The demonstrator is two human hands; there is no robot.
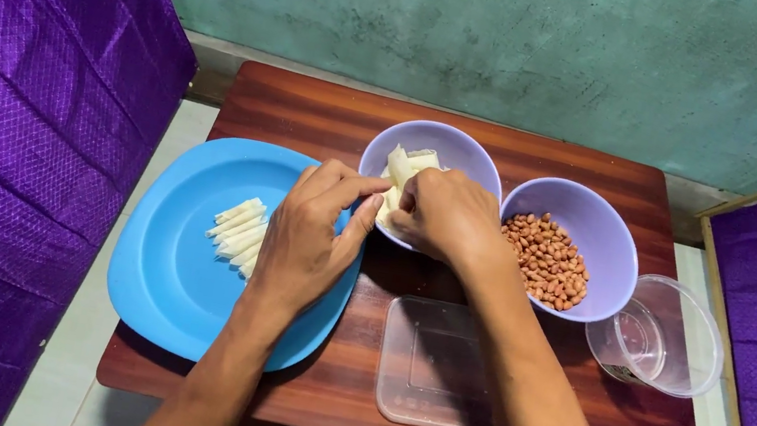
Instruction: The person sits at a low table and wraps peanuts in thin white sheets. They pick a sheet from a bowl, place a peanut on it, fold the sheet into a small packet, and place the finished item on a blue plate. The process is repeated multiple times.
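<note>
both hands meet at the near rim of the left lavender bowl (450, 143), the right hand (444, 215) with its grip pinched shut on a pale wrapper strip (398, 167) from the stack inside, and the left hand (310, 233) curled beside it, thumb and fingers nearly closed on the same strip, seemingly to steady it. a row of rolled pale sticks (239, 230) lies on the blue plate (170, 281) just under the left hand. on the wooden tabletop (313, 112) a bowl of peanuts (548, 260) sits just right, with a clear lid (436, 364) and clear tub (663, 334) near the right forearm.
</note>
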